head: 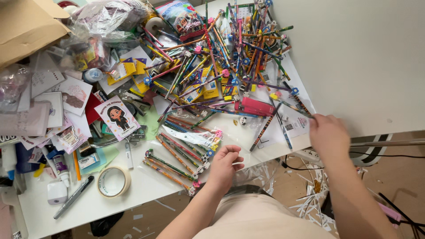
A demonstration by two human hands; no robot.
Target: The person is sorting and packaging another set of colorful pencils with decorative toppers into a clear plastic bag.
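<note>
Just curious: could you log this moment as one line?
left hand: loosely curled beside bagged pencils | right hand: pinching a pencil from the pencil pile | table: cluttered

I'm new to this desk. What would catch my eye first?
A big tangled pile of pencils sprawls across the table's middle and far side. The right hand reaches into its right edge, while the left hand rests curled by a neat pencil row at the near edge.
</note>
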